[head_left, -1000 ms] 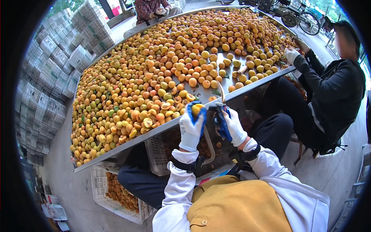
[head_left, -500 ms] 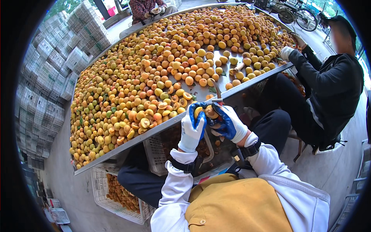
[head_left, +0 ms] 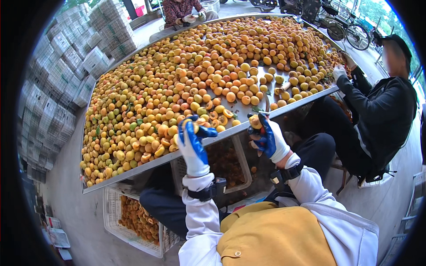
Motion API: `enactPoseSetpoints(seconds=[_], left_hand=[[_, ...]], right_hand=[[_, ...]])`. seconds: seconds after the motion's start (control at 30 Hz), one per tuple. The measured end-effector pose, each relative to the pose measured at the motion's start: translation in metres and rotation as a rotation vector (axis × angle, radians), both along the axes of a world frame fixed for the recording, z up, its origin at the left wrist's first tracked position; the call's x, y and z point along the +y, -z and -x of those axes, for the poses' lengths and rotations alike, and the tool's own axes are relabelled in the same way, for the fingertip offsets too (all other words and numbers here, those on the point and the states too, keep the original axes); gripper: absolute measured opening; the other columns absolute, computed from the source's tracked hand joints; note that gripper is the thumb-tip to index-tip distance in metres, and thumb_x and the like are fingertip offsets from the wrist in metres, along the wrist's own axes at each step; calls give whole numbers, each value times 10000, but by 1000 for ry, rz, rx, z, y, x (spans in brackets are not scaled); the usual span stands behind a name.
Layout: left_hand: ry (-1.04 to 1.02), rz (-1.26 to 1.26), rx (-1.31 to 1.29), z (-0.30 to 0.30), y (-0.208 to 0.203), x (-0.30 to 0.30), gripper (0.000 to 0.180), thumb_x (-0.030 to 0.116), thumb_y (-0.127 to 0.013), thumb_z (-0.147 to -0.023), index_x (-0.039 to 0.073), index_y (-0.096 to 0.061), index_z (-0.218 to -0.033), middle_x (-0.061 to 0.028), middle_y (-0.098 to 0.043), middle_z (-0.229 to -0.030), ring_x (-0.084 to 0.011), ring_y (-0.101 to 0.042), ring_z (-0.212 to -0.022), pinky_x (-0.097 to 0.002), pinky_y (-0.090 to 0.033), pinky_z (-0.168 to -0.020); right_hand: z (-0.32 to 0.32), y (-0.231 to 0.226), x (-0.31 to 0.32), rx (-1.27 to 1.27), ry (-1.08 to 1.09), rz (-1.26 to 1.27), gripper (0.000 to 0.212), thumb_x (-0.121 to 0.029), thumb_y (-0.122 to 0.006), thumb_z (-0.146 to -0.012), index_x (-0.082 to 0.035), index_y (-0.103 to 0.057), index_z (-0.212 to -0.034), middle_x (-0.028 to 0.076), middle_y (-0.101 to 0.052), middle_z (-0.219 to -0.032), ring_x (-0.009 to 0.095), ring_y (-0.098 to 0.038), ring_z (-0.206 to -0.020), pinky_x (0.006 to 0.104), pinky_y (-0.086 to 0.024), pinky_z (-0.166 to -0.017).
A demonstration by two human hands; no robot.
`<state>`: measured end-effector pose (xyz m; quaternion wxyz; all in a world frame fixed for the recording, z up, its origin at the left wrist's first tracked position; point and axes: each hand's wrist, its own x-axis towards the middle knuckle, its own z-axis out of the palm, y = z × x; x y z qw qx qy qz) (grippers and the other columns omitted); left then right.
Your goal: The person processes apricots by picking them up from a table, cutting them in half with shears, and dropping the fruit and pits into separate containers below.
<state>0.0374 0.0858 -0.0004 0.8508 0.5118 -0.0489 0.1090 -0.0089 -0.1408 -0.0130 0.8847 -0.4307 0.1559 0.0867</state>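
Observation:
My left hand (head_left: 193,144), in a white glove with a blue coating, is raised at the near table edge. Its fingers are curled, with a bit of yellow-orange apricot (head_left: 196,127) showing between fingers and thumb. To its right, my right hand (head_left: 267,141), gloved the same way, is closed around an apricot (head_left: 254,122); its lower fingers are partly hidden. Just beyond that hand, a thin curved brown piece (head_left: 267,103) stands up at the table edge. Whole apricots (head_left: 155,97) and a few opened halves (head_left: 227,113) cover the metal table (head_left: 239,108).
Below the table edge stand a white crate (head_left: 242,162) of dark orange pieces and another crate (head_left: 113,221) of apricot pieces. One person (head_left: 377,106) works at the right, another (head_left: 182,11) at the far side. Stacked pale crates (head_left: 57,75) line the left.
My hands, together before, are now apart. The left has moved left, over the table's edge, with a piece of apricot; the right keeps an apricot. The view has shifted slightly.

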Motion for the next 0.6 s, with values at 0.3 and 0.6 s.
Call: enactPoseSetpoints(seconds=[0.3, 0.6], left_hand=[[-883, -692, 91, 63, -11, 326, 326, 183, -534, -1046, -22, -547, -1299, -134, -646, -1211, -226, -669, -965, -349, -583, -802], [-1020, -1512, 158, 76, -32, 323, 510, 236, -633, -980, 25, -480, -1418, -215, -545, -1400, -363, -554, -1249, -430, -423, -1059]], right_hand=[[-47, 3, 16, -63, 111, 386, 316, -424, -571, -1004, -115, -595, -1064, 11, -516, -615, 142, -487, -382, 290, -382, -324], [-80, -14, 25, -477, 27, 1242, 342, -295, -647, -960, 45, -667, -984, 232, -695, -820, 348, -700, -775, 398, -517, -687]])
